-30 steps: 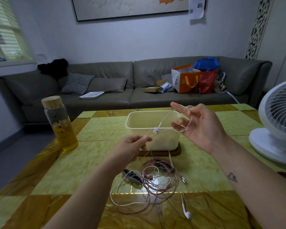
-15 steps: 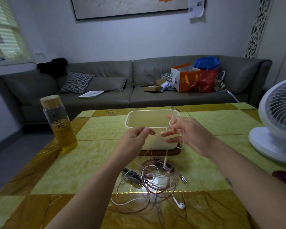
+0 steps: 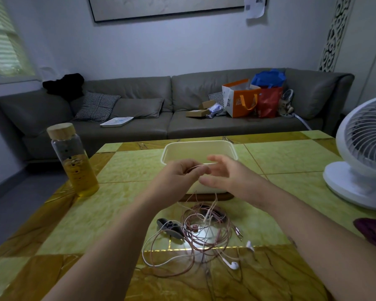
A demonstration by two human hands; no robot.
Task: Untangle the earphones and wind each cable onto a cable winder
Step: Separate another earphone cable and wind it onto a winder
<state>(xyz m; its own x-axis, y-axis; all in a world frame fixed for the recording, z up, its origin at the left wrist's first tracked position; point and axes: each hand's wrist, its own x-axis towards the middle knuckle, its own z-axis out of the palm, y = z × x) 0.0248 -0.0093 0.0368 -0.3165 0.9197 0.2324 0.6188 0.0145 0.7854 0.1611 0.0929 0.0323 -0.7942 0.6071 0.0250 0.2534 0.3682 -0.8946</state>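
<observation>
My left hand point(image 3: 180, 173) pinches cable strands point(image 3: 193, 168) raised off the earphone tangle point(image 3: 204, 234), seemingly to isolate one lead. My right hand point(image 3: 225, 173) is spread open, holding nothing.

A home living room: grey sofa point(image 3: 161, 109), cushions, framed picture point(image 3: 167, 7), tiled coffee table point(image 3: 280, 157).

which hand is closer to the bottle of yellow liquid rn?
Left. The left hand, pinching a cable, is right of the bottle; the right hand lies farther right, beyond the left one.
</observation>
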